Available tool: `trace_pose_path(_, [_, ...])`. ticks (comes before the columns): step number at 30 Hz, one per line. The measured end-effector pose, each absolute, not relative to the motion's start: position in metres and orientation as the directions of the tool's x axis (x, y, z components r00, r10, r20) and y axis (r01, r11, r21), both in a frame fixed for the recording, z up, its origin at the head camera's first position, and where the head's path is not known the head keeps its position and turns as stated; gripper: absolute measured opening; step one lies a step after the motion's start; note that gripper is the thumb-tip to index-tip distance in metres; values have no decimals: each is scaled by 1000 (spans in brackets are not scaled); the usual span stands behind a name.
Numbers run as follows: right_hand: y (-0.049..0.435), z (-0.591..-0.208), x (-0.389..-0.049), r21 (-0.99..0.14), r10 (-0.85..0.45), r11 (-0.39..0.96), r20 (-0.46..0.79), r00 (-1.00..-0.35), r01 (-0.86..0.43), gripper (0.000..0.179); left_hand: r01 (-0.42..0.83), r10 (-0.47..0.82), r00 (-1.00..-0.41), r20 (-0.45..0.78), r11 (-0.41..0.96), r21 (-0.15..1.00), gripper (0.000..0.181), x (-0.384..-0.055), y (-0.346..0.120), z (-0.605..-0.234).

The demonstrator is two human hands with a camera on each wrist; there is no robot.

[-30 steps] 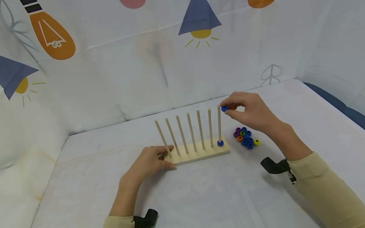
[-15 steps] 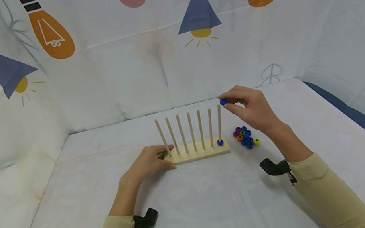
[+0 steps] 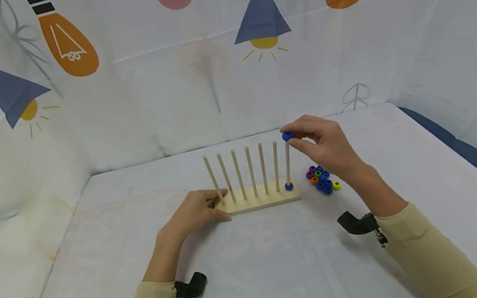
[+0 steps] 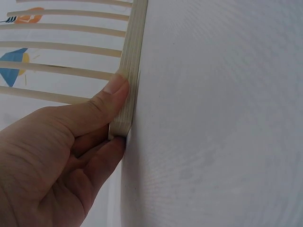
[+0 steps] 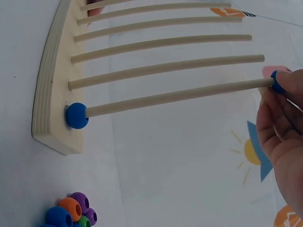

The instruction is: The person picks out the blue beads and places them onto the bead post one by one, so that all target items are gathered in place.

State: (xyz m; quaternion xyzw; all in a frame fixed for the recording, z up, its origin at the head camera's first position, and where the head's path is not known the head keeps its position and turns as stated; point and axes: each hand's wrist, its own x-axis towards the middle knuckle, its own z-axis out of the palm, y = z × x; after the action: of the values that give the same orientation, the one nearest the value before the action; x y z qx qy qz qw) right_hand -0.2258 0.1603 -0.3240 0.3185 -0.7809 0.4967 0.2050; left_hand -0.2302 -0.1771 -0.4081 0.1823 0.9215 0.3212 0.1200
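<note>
A wooden peg board [image 3: 261,202] with a row of several upright pegs stands on the white-covered table. My left hand [image 3: 192,211] grips the board's left end, thumb on the near edge, as the left wrist view also shows. My right hand [image 3: 325,141] pinches a blue bead [image 3: 287,136] at the top of the rightmost peg [image 5: 180,97]. In the right wrist view that held bead [image 5: 276,82] meets the peg's tip, partly hidden by the thumb. Another blue bead [image 5: 76,116] sits at the foot of the same peg.
Right of the board lies a small pile of loose beads [image 3: 323,180], blue, purple, orange, green and yellow. White cloth walls [image 3: 140,107] printed with lamps and bulbs rise behind the table [image 3: 260,273] and at its sides.
My right hand has shifted slightly left with the blue bead, from beside the rightmost peg's tip onto its top. The left hand and the board have stayed put.
</note>
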Motion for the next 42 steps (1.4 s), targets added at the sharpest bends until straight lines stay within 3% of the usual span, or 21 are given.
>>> trace_pose_path(13, [160,-326,-227,-629,-319,387,595,-738,-674,23,266,414,-905,-98,730,630,66,-231,-177,-409])
trace_pose_path(23, [166,-333,-233,-670,-387,447,453,-803,-593,16,276,422,-902,-93,729,626,66,-228,-176,-407])
trace_pose_path(31, [167,-336,-235,-700,-396,571,225,-891,-430,17,287,425,-901,-85,733,616,66,-230,-177,-408])
trace_pose_path(42, [167,-343,-237,-703,-441,595,119,-889,-390,20,292,430,-899,-82,728,621,67,-230,-177,-408])
